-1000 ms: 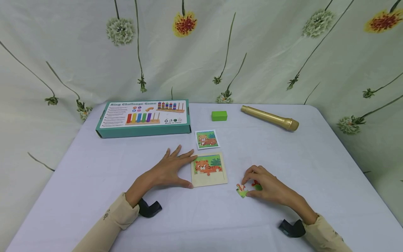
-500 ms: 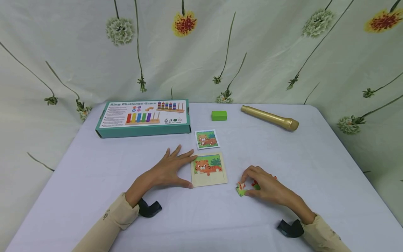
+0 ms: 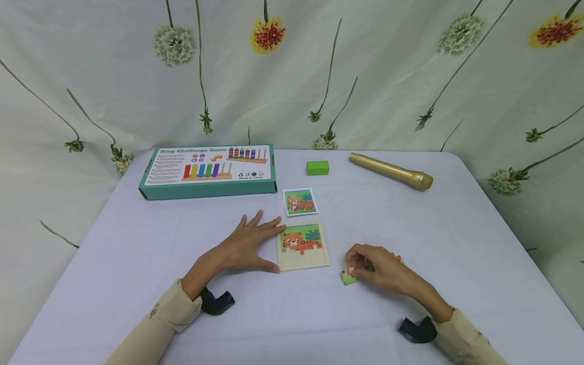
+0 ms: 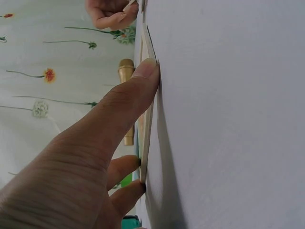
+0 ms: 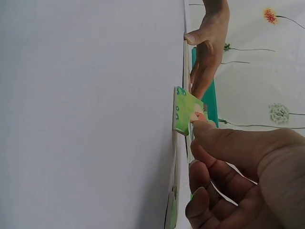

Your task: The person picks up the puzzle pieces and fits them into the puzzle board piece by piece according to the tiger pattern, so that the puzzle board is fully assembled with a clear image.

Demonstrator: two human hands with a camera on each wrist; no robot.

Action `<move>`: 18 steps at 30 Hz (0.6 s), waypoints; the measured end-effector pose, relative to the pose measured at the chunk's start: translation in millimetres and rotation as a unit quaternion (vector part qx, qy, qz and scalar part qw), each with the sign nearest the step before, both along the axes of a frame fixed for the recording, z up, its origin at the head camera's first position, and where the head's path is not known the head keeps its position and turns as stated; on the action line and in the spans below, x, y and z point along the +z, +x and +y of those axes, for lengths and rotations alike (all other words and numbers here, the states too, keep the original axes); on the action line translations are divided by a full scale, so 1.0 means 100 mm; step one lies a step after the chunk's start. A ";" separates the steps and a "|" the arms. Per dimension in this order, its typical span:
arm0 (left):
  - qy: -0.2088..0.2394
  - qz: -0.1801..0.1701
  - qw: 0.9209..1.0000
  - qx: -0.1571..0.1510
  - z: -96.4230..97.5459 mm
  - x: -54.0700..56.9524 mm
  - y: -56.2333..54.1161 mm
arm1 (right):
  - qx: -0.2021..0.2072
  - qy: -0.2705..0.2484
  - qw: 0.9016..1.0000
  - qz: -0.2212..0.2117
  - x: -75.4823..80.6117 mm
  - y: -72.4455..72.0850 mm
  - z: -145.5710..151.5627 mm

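My right hand (image 3: 380, 268) pinches a green puzzle piece (image 5: 185, 110) with a bit of orange on it. In the right wrist view the piece is tilted up at the table, thumb on its near side. Beneath that hand lie other puzzle pieces (image 3: 398, 257), mostly hidden by it. My left hand (image 3: 246, 247) is spread at the left side of a wooden puzzle board (image 3: 302, 261), thumb and fingertips touching its edge. The upper part of the board carries a tiger picture; its lower part is bare wood.
Just behind the board lies a small tiger picture card (image 3: 300, 202). Farther back are a teal Ring Challenge Game box (image 3: 207, 190), a green block (image 3: 317, 168) and a gold microphone (image 3: 390, 171). A flowered cloth (image 3: 388, 101) hangs beyond the white table.
My right hand has closed its finger and thumb on the puzzle piece and shifted slightly left. The left hand and the board have stayed put.
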State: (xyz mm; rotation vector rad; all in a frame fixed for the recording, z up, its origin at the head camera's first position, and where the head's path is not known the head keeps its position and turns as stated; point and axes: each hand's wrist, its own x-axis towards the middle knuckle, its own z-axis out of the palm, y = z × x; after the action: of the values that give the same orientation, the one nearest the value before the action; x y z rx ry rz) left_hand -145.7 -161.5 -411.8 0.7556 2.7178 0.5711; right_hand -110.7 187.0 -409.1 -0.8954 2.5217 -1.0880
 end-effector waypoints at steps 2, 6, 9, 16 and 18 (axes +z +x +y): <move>0.001 -0.001 1.000 0.000 0.00 0.00 0.00 | 0.002 -0.007 1.000 -0.010 0.01 -0.02 -0.01; 0.003 -0.001 1.000 0.001 0.00 0.00 0.00 | 0.002 -0.011 1.000 -0.023 0.03 -0.05 -0.02; 0.003 -0.001 1.000 0.001 -0.01 0.00 0.00 | 0.003 -0.018 0.999 -0.031 0.04 -0.08 -0.03; 0.006 0.003 1.000 -0.001 -0.01 -0.01 0.00 | 0.005 -0.030 0.999 -0.029 0.06 -0.15 -0.07; 0.005 0.003 1.000 -0.001 -0.01 -0.02 0.00 | 0.003 -0.027 0.999 -0.023 0.08 -0.17 -0.09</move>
State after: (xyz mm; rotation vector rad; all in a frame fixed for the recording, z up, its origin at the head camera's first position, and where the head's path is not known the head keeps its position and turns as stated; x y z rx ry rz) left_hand -146.0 -162.5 -413.5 0.7647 2.7216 0.5845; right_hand -127.4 178.2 -401.5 -0.8802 2.4611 -1.1677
